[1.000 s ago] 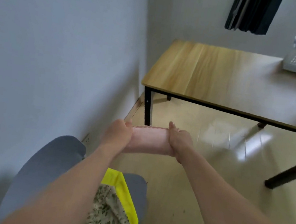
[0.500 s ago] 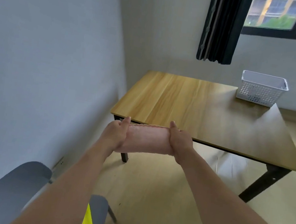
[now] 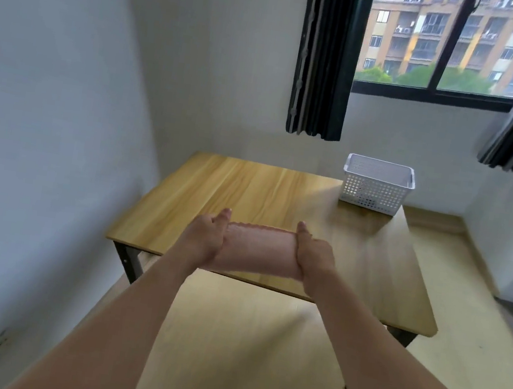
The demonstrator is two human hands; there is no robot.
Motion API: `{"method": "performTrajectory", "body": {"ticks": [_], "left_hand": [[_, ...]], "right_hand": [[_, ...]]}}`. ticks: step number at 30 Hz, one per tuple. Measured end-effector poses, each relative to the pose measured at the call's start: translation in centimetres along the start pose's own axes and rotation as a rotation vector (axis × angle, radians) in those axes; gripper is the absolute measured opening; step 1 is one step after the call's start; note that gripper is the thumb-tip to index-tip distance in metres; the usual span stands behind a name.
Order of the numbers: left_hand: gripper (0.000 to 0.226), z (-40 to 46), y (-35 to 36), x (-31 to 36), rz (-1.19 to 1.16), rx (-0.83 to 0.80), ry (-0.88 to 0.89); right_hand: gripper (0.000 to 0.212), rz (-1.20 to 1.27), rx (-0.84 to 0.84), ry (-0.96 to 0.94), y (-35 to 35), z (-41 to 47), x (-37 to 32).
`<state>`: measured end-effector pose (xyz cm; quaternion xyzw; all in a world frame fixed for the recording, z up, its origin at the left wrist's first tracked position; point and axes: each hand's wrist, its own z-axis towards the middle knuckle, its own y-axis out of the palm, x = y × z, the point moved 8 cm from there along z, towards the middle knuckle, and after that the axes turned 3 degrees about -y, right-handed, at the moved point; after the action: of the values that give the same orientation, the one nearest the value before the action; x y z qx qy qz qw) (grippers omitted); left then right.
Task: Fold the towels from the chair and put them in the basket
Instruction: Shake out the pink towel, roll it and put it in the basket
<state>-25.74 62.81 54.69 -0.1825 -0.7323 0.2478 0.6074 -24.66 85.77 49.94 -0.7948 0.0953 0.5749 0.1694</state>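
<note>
Our view now sits higher than before, with the chair gone from sight. Our left hand (image 3: 205, 236) and right hand (image 3: 314, 256) grip the folded pink towel (image 3: 258, 249) by its ends above the desk (image 3: 249, 190), fingers curled round it. We see the white basket (image 3: 376, 187) at the desk's far right.

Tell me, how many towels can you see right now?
1. The pink towel is held stretched between the left hand and right hand, above the near edge of the table. The basket at the far corner may hide others; its inside isn't visible.
</note>
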Motion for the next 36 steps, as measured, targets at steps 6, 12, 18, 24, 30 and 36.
{"method": "performTrajectory", "body": {"ticks": [6, 12, 18, 24, 30, 36], "left_hand": [[0.057, 3.4, 11.7, 11.2, 0.017, 0.014, 0.112], [0.059, 6.0, 24.8, 20.4, -0.023, -0.028, 0.093], [0.058, 10.1, 34.0, 28.6, 0.003, -0.015, 0.127], [0.061, 17.1, 41.9, 33.8, -0.028, 0.006, 0.134], [0.057, 26.1, 51.1, 37.0, -0.065, -0.035, 0.057], [0.069, 31.7, 59.0, 44.3, -0.096, -0.070, 0.044]], "right_hand": [[0.046, 0.002, 0.031, -0.106, -13.0, 9.4, -2.8], [0.051, 0.026, 0.038, -0.095, -26.2, 19.0, -4.3], [0.048, 0.087, 0.012, -0.053, -34.5, 28.4, -5.1], [0.057, 0.051, 0.012, -0.050, -39.5, 38.9, -6.8], [0.060, -0.048, -0.046, -0.046, -43.4, 50.1, -9.0], [0.037, 0.022, -0.233, 0.098, -48.0, 60.2, -10.7]]}}
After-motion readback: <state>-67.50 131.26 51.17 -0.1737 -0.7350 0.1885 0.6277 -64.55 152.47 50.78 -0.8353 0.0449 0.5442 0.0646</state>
